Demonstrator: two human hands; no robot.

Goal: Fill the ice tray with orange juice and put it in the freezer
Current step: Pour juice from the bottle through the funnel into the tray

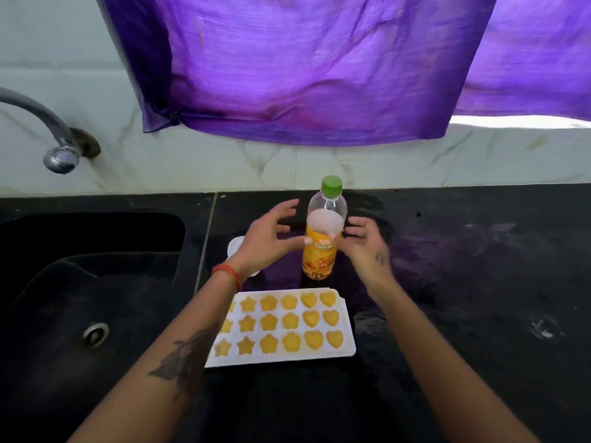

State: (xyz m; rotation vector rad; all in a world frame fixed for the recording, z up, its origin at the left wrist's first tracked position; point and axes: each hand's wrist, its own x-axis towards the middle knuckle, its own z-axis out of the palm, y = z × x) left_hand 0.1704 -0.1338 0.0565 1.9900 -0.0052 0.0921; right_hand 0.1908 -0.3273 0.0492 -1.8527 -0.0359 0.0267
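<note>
One capped juice bottle (323,231), one filled ice tray (284,327), two open hands.

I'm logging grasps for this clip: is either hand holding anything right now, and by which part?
Nothing is held. Both the left hand and the right hand are open with spread fingers on either side of the capped juice bottle, which stands on the counter.

The juice bottle (324,228) is clear, glossy plastic with a printed orange label and a matt green plastic cap (331,185). The ice tray (348,330) in front is white matt plastic, its moulds filled with smooth orange liquid. The counter (479,282) is dark polished stone, speckled and reflective. The sink (80,298) on the left looks dark and matt, with a metal drain (95,333). The tap (48,129) is shiny metal. The purple curtain (303,65) is thin, slightly sheer cloth.
</note>
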